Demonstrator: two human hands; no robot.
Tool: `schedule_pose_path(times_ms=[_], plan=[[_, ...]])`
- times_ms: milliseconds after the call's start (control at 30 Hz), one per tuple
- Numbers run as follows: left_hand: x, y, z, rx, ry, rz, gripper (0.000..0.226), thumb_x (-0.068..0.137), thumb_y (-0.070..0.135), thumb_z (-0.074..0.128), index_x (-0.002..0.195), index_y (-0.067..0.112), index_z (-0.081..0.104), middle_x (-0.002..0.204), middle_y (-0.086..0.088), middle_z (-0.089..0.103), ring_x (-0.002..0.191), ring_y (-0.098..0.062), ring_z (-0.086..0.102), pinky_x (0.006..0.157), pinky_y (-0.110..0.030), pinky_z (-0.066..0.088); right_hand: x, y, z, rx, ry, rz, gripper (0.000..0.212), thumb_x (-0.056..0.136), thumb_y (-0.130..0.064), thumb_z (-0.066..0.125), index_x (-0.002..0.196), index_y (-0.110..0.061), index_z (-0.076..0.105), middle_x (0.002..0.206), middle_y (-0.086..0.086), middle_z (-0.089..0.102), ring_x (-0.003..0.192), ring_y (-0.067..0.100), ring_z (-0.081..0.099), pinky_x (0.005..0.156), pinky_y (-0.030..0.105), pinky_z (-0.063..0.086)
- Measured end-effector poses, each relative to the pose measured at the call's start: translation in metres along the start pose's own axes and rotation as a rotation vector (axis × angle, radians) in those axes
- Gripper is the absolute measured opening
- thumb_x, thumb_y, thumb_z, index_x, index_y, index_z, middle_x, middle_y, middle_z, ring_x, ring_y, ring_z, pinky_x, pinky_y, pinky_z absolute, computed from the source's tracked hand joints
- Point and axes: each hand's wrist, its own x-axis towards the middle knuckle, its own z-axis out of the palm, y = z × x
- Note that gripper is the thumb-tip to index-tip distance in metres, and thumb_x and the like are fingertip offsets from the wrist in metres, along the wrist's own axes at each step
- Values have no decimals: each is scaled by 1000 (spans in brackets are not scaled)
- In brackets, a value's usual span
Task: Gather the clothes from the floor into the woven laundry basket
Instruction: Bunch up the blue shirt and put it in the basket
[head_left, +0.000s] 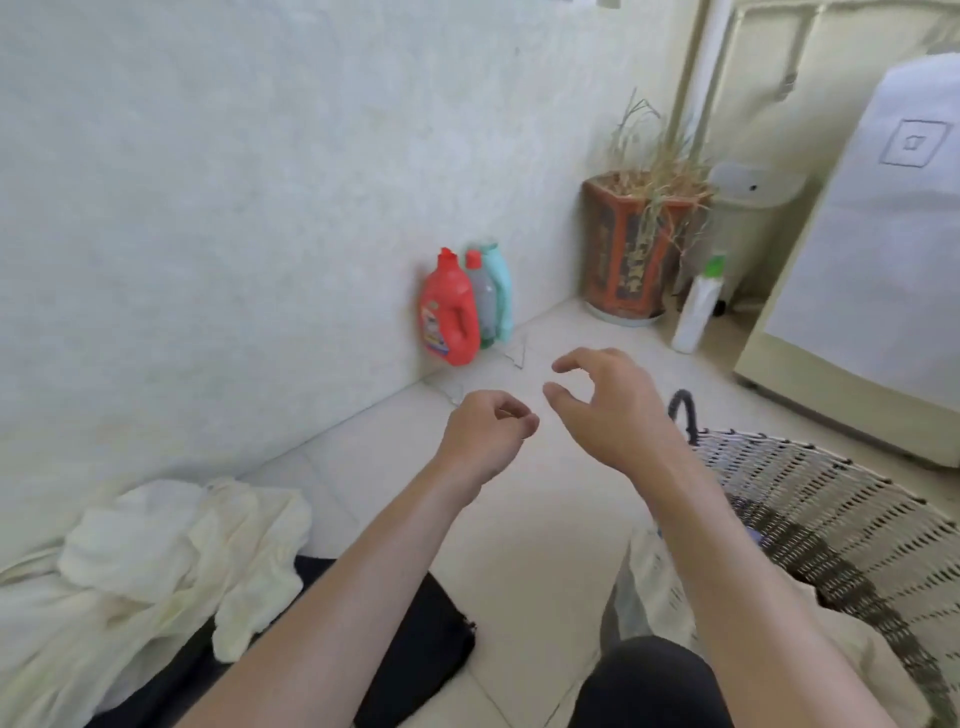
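Observation:
Cream-white clothes (156, 561) lie heaped on the floor at the lower left, on top of a black garment (415, 639). The woven laundry basket (841, 525) stands at the right with a dark handle at its rim. A pale cloth (652, 582) hangs at its near side. My left hand (485, 431) hovers over the bare tiles, fingers curled in, holding nothing. My right hand (608, 400) is raised beside it, just left of the basket, thumb and fingers apart and empty.
A red detergent jug (451, 312) and two bottles stand against the wall. A potted dry plant (631, 244) and a white bottle (698, 306) sit in the corner. A covered washing machine (872, 249) stands at the right. My dark knee (654, 686) is at the bottom.

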Motion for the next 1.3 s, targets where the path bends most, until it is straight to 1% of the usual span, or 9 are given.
schedule_pose_path(times_ms=[100,200,367,467,600,733,967,1067,1300], plan=[[-1,-52,-52,21,227,-45,21,97,15,60,109,14,77,105,-3,78,93,-20,70,67,-25,50,15,-49,98,-28,-260,-146,33,105,-37,59,133,-23,69,134,2,64,120,21,63,98,36,51],[-11,-145,-107,164,355,-186,38,98,23,63,135,16,65,132,-5,67,120,-24,65,95,-33,54,2,-57,190,-271,-600,-243,47,109,-40,50,153,-21,53,149,9,54,136,31,57,108,46,50],[-94,-337,-186,714,-90,-762,69,99,37,54,163,20,35,168,-16,30,154,-41,33,121,-53,40,-41,-68,260,-717,-1239,-343,69,105,-47,59,165,-20,37,169,3,41,152,29,45,121,46,40],[-130,-372,-207,684,-257,-938,74,102,45,58,167,24,31,178,-12,14,166,-36,10,129,-54,27,-51,-87,284,-714,-1225,-406,62,110,-44,51,165,-19,37,169,6,40,151,30,45,119,43,40],[-128,-383,-216,574,-216,-900,65,97,52,67,157,34,49,175,-12,15,161,-37,24,129,-53,28,-63,-103,303,-707,-1211,-490,61,109,-44,51,164,-21,39,166,6,42,148,30,48,114,43,42],[-117,-396,-199,575,-294,-869,51,103,52,60,146,24,63,176,-7,25,167,-33,-6,134,-50,7,-72,-107,316,-757,-1221,-493,63,109,-44,50,166,-21,36,167,7,38,149,30,47,119,46,43],[-167,-457,-245,543,168,-1202,95,93,72,50,171,33,13,175,-18,-28,162,-43,-23,131,-64,4,-77,-116,321,-833,-1244,-530,61,109,-45,48,164,-23,37,166,6,40,148,30,47,118,44,43],[-211,-493,-270,469,206,-1348,107,84,90,44,170,37,10,175,-20,-27,162,-44,-23,130,-64,-3,-79,-122,328,-730,-1197,-601,61,107,-45,51,164,-25,38,162,7,41,144,32,49,115,47,45],[-223,-504,-274,272,317,-1292,129,86,80,62,170,12,-8,179,-14,-13,166,-33,-13,134,-53,3,-112,-151,357,-629,-1159,-829,52,106,-37,54,155,-21,46,151,9,45,138,33,48,103,45,48]])
